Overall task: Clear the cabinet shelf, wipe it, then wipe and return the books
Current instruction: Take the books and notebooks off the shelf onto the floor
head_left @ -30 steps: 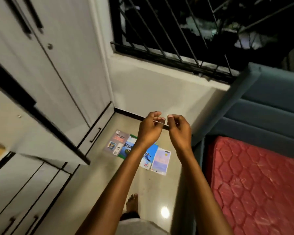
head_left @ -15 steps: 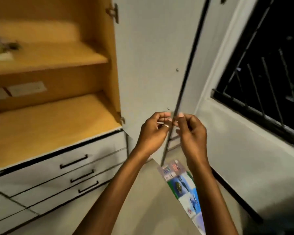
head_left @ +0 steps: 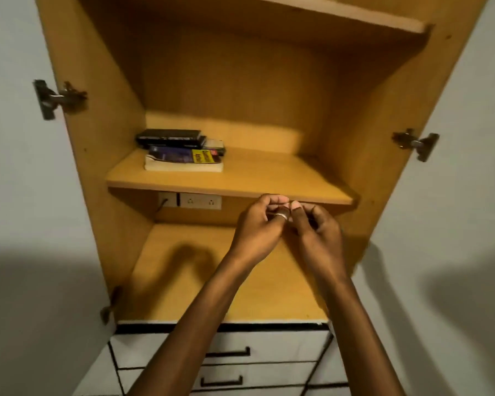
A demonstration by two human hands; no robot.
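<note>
1. Plainly, the person stands before the open cabinet, both doors swung wide, with both hands raised in front of the middle shelf.
2. The left hand and the right hand meet fingertip to fingertip, fingers curled. They seem to pinch something thin between them, and a ring shows on one finger; what the thin thing is cannot be made out.
3. The books lie in a small flat stack at the back left of that shelf, a thick one with a yellow label in front and darker ones behind and on top. The rest of the shelf board looks bare, as does the lower shelf.
4. Judging by this, clearing is the step in hand, and it is not finished while the stack stays on the shelf.
5. To do it well, the person would first free the hands of whatever they fiddle with.
6. Both hands should then reach to the left: one under the thick bottom book, one steadying the top, so the stack comes out as one.
7. The dark upper books overhang unevenly and could slide off if the stack is tilted.
8. The socket panel under the shelf has a cord plugged in; a low reach might snag it.
</note>
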